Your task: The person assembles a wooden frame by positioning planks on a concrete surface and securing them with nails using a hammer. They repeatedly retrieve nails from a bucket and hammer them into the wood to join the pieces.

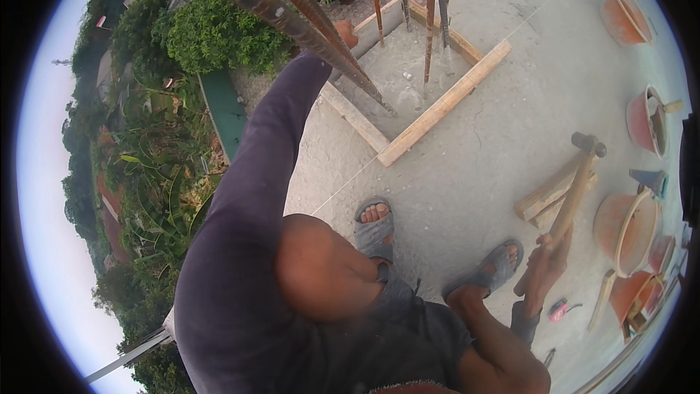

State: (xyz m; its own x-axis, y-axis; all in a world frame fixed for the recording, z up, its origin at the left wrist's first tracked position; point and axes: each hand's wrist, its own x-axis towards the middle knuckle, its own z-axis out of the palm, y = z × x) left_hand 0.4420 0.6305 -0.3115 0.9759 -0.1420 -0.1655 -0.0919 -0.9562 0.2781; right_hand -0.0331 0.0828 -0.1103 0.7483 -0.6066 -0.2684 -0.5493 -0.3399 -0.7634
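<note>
My right hand (pixel 548 261) is wrapped round the wooden handle of a hammer (pixel 574 193), its dark metal head (pixel 588 144) raised toward the far right. My left arm reaches forward past thick steel reinforcing bars (pixel 284 18). Beyond the bars, my left hand (pixel 347 33) is at the left side of a wooden formwork frame (pixel 445 104); its fingers are mostly hidden, so I cannot tell what they grip. The frame is a square of planks on the concrete, with several upright rusty bars inside. A thin string (pixel 343 187) runs past its near corner.
Wood blocks (pixel 552 193) lie near the hammer. Orange buckets (pixel 625 14) and tubs (pixel 625 235) line the right side. A small pink-and-black tool (pixel 560 310) lies by my right hand. On the left, the concrete slab (pixel 313 153) ends at a drop above trees (pixel 226 33).
</note>
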